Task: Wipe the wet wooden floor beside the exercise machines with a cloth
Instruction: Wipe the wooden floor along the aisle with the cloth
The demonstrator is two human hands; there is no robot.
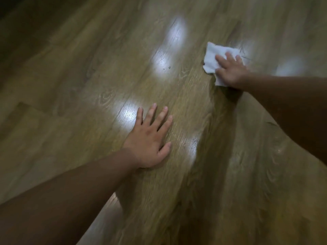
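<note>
The wooden floor [70,85] fills the whole view. It is made of long brown boards with wavy grain lines, and thin dark seams run between the boards. The far left corner is dark.

The left hand [150,142] lies flat on the floor, low and near the middle. Its fingers [152,112] are spread wide and straight, and they hold nothing. The palm is down on the wood. A bright white patch of light [127,112] shines on the floor just beside the little finger (the boards look glossy there). Another shiny patch [169,48] sits farther up the floor, with a few tiny dark specks near its lower end. A smaller glint shows just to the right of the left thumb.

Farther right, the floor looks darker and smeary, with a curved edge like a damp streak.

The cloth [212,55] is at the upper right, lying on the floor. It is white, soft and crumpled, with bent corners. The right hand [231,71] presses down on its near part. The fingers of this hand lie flat on top of the cloth, a little spread, not curled around it. Most of the cloth sticks out past the fingertips to the left, and a small bit peeks out under the wrist.

No words or labels can be seen on anything.
</note>
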